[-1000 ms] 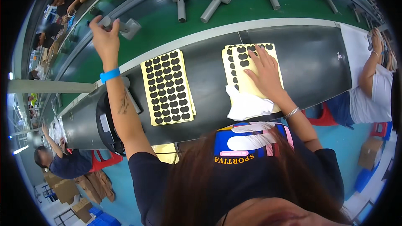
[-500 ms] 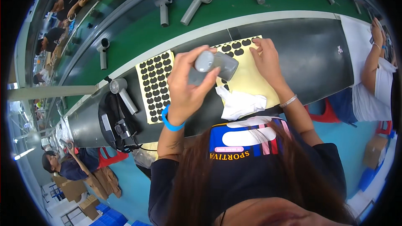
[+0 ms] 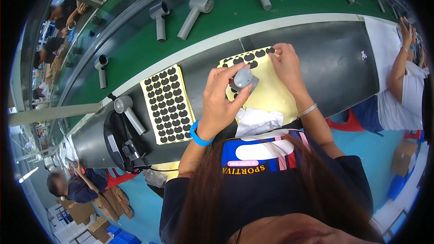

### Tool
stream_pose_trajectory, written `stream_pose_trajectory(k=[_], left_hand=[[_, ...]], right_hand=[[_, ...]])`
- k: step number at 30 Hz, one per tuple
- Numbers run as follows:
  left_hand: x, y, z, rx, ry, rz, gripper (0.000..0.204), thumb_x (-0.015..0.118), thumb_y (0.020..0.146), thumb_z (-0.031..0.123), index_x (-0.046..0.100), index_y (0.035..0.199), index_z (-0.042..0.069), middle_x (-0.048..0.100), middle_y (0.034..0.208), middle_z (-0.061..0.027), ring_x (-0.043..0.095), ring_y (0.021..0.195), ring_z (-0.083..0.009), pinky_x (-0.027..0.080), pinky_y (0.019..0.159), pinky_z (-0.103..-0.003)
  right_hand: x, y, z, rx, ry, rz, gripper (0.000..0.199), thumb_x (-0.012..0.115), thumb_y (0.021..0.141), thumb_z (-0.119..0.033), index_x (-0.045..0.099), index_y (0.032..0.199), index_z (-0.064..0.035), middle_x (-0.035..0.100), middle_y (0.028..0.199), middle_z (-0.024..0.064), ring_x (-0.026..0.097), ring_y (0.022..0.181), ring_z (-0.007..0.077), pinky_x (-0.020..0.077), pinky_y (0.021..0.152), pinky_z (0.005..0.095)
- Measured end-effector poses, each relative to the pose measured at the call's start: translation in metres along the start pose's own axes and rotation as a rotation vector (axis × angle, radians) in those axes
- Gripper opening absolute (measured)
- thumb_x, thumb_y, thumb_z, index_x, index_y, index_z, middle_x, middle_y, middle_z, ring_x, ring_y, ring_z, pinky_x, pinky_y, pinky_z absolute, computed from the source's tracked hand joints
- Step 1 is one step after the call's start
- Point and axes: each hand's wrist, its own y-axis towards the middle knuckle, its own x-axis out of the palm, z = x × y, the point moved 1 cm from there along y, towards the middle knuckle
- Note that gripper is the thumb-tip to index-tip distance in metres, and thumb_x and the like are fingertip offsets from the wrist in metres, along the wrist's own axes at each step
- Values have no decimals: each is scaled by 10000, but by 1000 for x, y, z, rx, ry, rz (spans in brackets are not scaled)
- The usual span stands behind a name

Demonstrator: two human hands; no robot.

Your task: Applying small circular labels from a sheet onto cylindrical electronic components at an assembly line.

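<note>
My left hand [image 3: 220, 101] is closed around a grey hair dryer [image 3: 243, 77], held above a yellow backing sheet [image 3: 275, 88] with its round end facing up. Much of the dryer is hidden by this foreshortened view and my fingers. At the sheet's far right corner, the thumb and fingertips of my right hand [image 3: 287, 65] pinch at a black sticker [image 3: 270, 50]. Several more black stickers line the sheet's far edge, while its middle is bare yellow. A crumpled white cloth [image 3: 258, 122] covers the near part of that sheet.
Left of my hands lies a stack of full sticker sheets [image 3: 167, 104]. Beyond it are another grey hair dryer [image 3: 129, 113] and a black device with a cable [image 3: 124, 142]. Several dryers rest on the green conveyor [image 3: 226, 22] across the bench. A co-worker's arm [image 3: 398, 72] is at right.
My right hand has moved to the corner sticker, and its fingers have closed there. My left hand has tilted the hair dryer more upright and shifted it slightly nearer to me.
</note>
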Motion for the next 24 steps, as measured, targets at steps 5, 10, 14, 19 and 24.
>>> stream_pose_trajectory(k=[5, 10, 14, 19, 24], left_hand=[[0, 0, -2, 28, 7, 12, 408, 725, 722, 18, 611, 1113, 5, 668, 1037, -70, 559, 854, -231, 503, 668, -295], [0, 1, -2, 45, 18, -5, 421, 730, 719, 5, 604, 1120, 7, 670, 1053, -71, 560, 858, -233, 506, 666, -292], [-1, 1, 2, -14, 9, -43, 429, 720, 729, 8, 571, 1130, -2, 678, 1071, -101, 583, 953, -242, 474, 830, -326], [-2, 0, 1, 6, 26, -44, 435, 726, 726, 14, 571, 1132, -2, 680, 1068, -98, 587, 944, -245, 477, 823, -327], [-1, -2, 0, 44, 14, 18, 426, 730, 724, 12, 602, 1131, 10, 649, 1090, -100, 575, 877, -243, 505, 675, -298]], right_hand=[[-2, 3, 0, 11, 48, -41, 180, 695, 784, -53, 589, 923, -15, 534, 833, 81, 521, 615, 170, 452, 594, 298], [-5, 3, -4, -3, 65, -35, 156, 685, 792, -47, 583, 906, -16, 537, 832, 76, 524, 621, 162, 452, 591, 295], [-6, 3, -7, -2, 48, -40, 168, 681, 795, -46, 578, 924, -17, 536, 829, 76, 526, 626, 161, 454, 594, 296], [-5, 2, -7, 1, 46, -12, 159, 653, 808, -17, 560, 938, -21, 541, 867, 80, 521, 626, 164, 453, 596, 296], [-2, -1, -5, -96, 80, -6, 139, 631, 819, 9, 540, 919, -22, 539, 876, 73, 515, 631, 156, 448, 598, 279]])
